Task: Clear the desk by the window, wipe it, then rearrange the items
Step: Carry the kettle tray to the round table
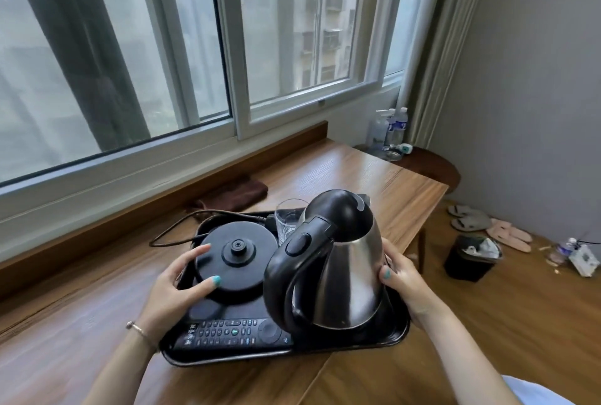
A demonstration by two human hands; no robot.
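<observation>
A black tray (395,336) lies on the wooden desk (374,176) under the window. On it stand a steel kettle (344,274) with a black handle, its round black base (237,255), a drinking glass (287,219) at the back and a black remote control (231,334) along the front. My left hand (172,290) holds the tray's left edge, thumb and fingers against the kettle base. My right hand (401,277) grips the tray's right edge, thumb touching the kettle's side.
A folded brown cloth (237,193) lies on the desk near the sill. The base's cord (175,232) trails left. Beyond the desk a small round table (426,163) carries water bottles (395,126). On the floor are a black bin (470,256), slippers (487,225) and a white box (583,259).
</observation>
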